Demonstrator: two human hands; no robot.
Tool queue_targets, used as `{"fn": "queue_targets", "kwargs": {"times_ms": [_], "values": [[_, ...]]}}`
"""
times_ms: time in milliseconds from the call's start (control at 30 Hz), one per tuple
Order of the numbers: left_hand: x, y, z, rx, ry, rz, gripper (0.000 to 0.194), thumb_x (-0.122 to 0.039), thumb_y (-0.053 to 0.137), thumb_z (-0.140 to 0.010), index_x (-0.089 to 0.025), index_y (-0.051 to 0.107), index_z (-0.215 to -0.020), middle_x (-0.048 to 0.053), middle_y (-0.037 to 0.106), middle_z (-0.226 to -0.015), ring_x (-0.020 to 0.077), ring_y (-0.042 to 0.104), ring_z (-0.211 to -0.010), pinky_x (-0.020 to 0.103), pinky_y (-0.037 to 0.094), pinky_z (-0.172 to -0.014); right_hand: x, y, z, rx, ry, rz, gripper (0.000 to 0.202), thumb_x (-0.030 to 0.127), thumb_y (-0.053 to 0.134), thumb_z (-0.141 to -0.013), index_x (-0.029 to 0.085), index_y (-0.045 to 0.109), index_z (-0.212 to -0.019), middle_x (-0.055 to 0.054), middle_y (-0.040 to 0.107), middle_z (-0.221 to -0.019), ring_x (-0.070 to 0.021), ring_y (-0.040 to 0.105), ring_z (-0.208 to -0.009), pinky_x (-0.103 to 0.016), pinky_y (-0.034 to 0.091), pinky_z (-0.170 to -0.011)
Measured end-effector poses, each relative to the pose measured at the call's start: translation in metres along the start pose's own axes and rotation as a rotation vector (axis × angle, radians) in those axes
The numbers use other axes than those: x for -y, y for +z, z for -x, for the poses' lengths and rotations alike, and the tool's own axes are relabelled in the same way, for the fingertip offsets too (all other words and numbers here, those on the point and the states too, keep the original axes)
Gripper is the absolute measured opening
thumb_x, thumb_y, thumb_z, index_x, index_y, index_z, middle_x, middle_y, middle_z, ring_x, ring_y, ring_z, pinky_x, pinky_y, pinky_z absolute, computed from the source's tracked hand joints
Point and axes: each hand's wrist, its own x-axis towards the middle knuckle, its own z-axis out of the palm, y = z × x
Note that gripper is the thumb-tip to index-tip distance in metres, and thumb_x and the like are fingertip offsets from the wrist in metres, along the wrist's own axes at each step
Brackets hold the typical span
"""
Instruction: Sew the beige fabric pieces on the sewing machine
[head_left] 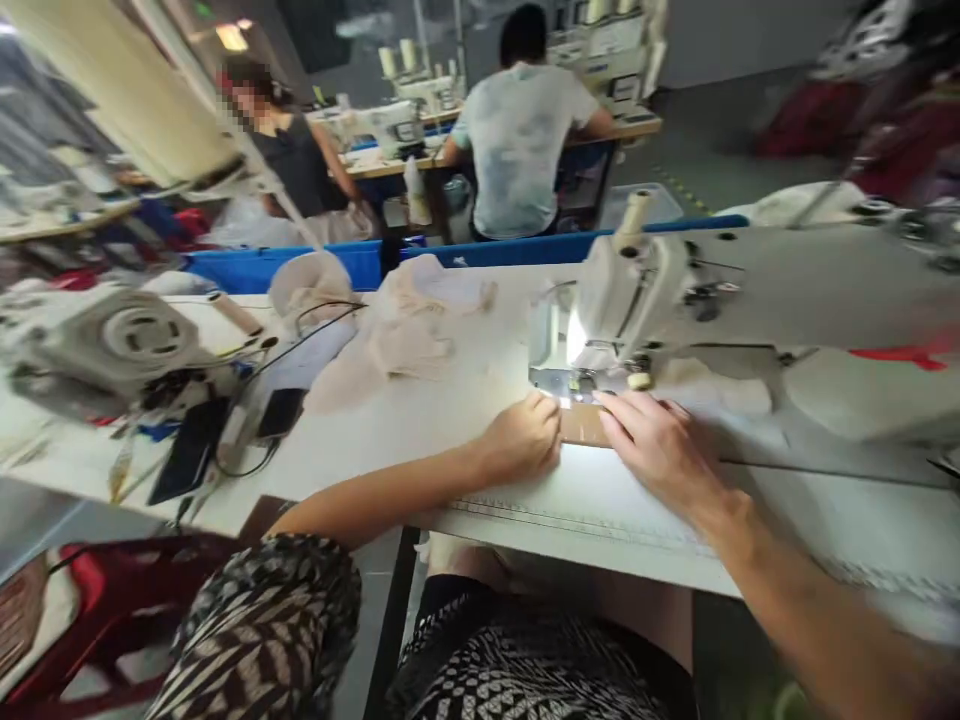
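A white sewing machine (622,290) stands in front of me, its lamp lighting the needle area (581,380). Just left of the presser foot is my left hand (521,440), its fingers curled and pressed together; what they pinch, if anything, is hidden. My right hand (660,445) lies to the right of the needle area, fingers stretched towards the foot and thumb apart. Between the hands shows a brown flat panel (586,425) on the machine bed. Any small cloth under the fingertips is too blurred to make out.
Pale beige fabric pieces (405,330) lie left of the machine. Further left are a phone (281,413), a dark flat device (190,450), cables and another machine head (112,340). Two people sit at machines beyond a blue-edged trough (517,250). A red stool (127,600) stands lower left.
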Motion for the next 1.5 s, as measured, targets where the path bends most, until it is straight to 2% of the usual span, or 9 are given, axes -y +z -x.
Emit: {"fn": "queue_targets", "kwargs": {"times_ms": [67,167,433,567,800,1000,1167,1333,1500], "values": [[0.010,-0.008,0.008,-0.013,-0.012,0.020,0.031,-0.023,0.046,-0.105,-0.008,0.071,-0.113,0.020,0.069,-0.114,0.0316,0.063,-0.113,0.048,0.055,-0.102,0.008,-0.002,-0.007,0.005,0.088,0.033,0.038,0.025,0.041,-0.110,0.016,0.073,-0.129,-0.014,0.077,-0.110,-0.0271,0.067,-0.091,-0.042,0.047,-0.086],[0.013,-0.017,0.013,-0.018,-0.018,0.009,0.033,-0.022,0.042,-0.106,-0.006,0.069,-0.115,0.021,0.068,-0.119,0.0321,0.062,-0.115,0.044,0.056,-0.103,0.017,-0.008,-0.021,0.041,0.107,0.052,0.036,0.021,0.044,-0.109,0.014,0.076,-0.123,-0.014,0.076,-0.114,-0.0256,0.068,-0.092,-0.040,0.048,-0.085],[0.014,-0.017,0.004,-0.009,-0.061,0.014,0.031,-0.023,0.042,-0.106,-0.010,0.068,-0.113,0.019,0.068,-0.118,0.0314,0.063,-0.114,0.043,0.058,-0.101,0.025,-0.021,-0.026,0.165,0.144,0.057,0.035,0.021,0.043,-0.110,0.015,0.077,-0.116,-0.013,0.074,-0.114,-0.0243,0.066,-0.093,-0.036,0.043,-0.086],[0.012,-0.021,0.001,0.022,-0.061,-0.002,0.031,-0.023,0.041,-0.106,-0.012,0.070,-0.109,0.018,0.069,-0.115,0.0317,0.063,-0.113,0.043,0.059,-0.099,0.026,-0.021,-0.027,0.149,0.144,0.061,0.035,0.021,0.044,-0.111,0.015,0.076,-0.122,-0.012,0.074,-0.114,-0.0231,0.066,-0.091,-0.034,0.043,-0.085],[0.009,-0.026,0.002,0.046,-0.066,-0.039,0.029,-0.021,0.043,-0.106,-0.013,0.070,-0.109,0.017,0.068,-0.118,0.0309,0.063,-0.109,0.043,0.058,-0.096,0.025,-0.016,-0.024,0.105,0.107,0.041,0.038,0.023,0.041,-0.109,0.020,0.078,-0.114,-0.011,0.076,-0.108,-0.0241,0.069,-0.087,-0.037,0.049,-0.083],[0.010,-0.029,0.000,0.072,-0.055,-0.059,0.032,-0.023,0.042,-0.106,-0.012,0.071,-0.107,0.018,0.068,-0.118,0.0303,0.063,-0.109,0.041,0.057,-0.098,0.022,-0.010,-0.025,0.040,0.229,-0.149,0.033,0.028,0.046,-0.107,0.025,0.077,-0.115,-0.012,0.077,-0.110,-0.0278,0.073,-0.091,-0.040,0.055,-0.081],[0.010,-0.031,-0.001,0.085,-0.025,-0.054,0.030,-0.022,0.043,-0.105,-0.013,0.071,-0.104,0.018,0.068,-0.113,0.0314,0.063,-0.106,0.043,0.058,-0.095,0.012,0.001,-0.032,-0.038,0.375,-0.289,0.032,0.041,0.045,-0.108,0.029,0.072,-0.096,-0.010,0.078,-0.093,-0.0266,0.072,-0.081,-0.038,0.052,-0.068],[0.009,-0.031,-0.001,0.058,-0.010,-0.087,0.030,-0.021,0.043,-0.104,-0.013,0.072,-0.102,0.018,0.069,-0.110,0.0313,0.064,-0.103,0.043,0.059,-0.092,0.007,0.000,-0.044,-0.030,0.448,-0.360,0.042,0.042,0.042,-0.107,0.031,0.054,-0.068,-0.006,0.070,-0.070,-0.0240,0.068,-0.069,-0.038,0.050,-0.070],[0.008,-0.031,-0.002,0.066,-0.016,-0.084,0.030,-0.022,0.044,-0.105,-0.014,0.072,-0.101,0.017,0.069,-0.108,0.0313,0.064,-0.103,0.044,0.059,-0.093,0.010,-0.009,-0.039,-0.038,0.483,-0.377,0.034,0.043,0.045,-0.105,0.031,0.056,-0.074,-0.006,0.070,-0.070,-0.0239,0.067,-0.067,-0.037,0.047,-0.067]]}}
